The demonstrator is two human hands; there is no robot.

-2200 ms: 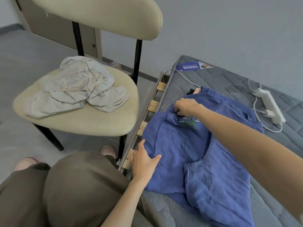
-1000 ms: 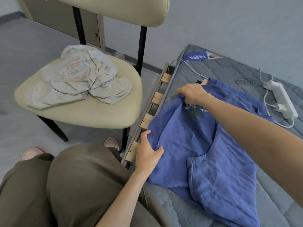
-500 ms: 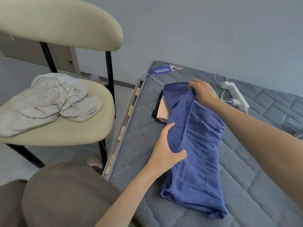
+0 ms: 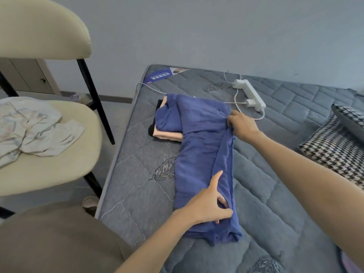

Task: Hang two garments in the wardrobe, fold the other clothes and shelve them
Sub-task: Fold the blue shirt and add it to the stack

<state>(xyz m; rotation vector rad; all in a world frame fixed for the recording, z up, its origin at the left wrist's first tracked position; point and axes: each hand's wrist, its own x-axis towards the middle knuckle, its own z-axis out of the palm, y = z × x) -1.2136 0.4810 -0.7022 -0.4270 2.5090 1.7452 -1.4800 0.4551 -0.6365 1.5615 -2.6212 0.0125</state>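
A blue shirt lies on the grey mattress, folded lengthwise into a long strip with one sleeve spread to the left. Its far end covers a folded peach garment stacked on a black one. My right hand pinches the shirt's right edge near the far end. My left hand grips the same edge near the hem, index finger stretched along the cloth. A crumpled white printed garment lies on the cream chair to the left.
A white power strip with a plugged charger and cables lies on the mattress beyond the shirt. A houndstooth cushion sits at the right. My knee in brown trousers fills the lower left. A blue leaflet lies at the mattress's far corner.
The shirt's left half was folded over to the right, making a narrow strip. Both hands moved right with the cloth to its right edge, and the view turned right, uncovering the folded stack.
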